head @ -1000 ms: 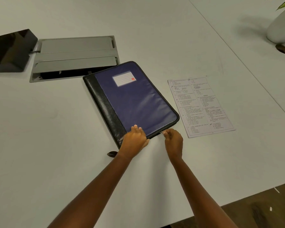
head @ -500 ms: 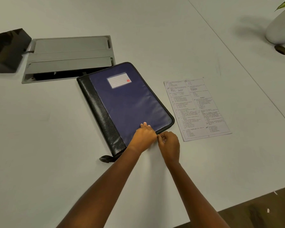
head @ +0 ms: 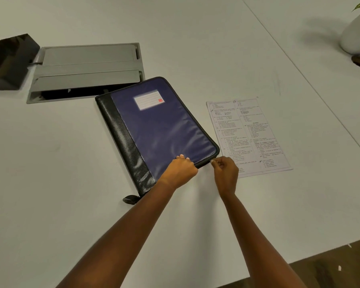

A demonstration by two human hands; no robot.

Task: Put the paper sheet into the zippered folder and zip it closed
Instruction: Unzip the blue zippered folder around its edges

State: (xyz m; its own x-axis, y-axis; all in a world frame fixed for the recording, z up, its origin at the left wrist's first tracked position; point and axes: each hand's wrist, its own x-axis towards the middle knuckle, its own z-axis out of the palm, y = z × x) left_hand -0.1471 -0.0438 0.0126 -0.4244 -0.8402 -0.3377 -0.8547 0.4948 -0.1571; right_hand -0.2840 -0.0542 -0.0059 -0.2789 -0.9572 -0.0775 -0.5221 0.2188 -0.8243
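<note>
A blue zippered folder [head: 160,125] with a black spine strip and a white label lies flat and closed on the white table. My left hand [head: 180,170] grips its near edge, fingers curled over the cover. Just right of it my right hand [head: 226,172] pinches the small metal zipper pull [head: 213,161] close to the folder's near right corner. The printed paper sheet [head: 247,136] lies flat on the table to the right of the folder, its near left corner partly under my right hand.
A grey metal cable hatch [head: 85,69] is set into the table behind the folder, with a black angled object [head: 8,61] to its left. A white plant pot [head: 357,34] stands at the far right. The table edge runs along the lower right.
My right hand has slid the zipper pull rightward along the near edge towards the corner. My left hand has shifted right along that edge too.
</note>
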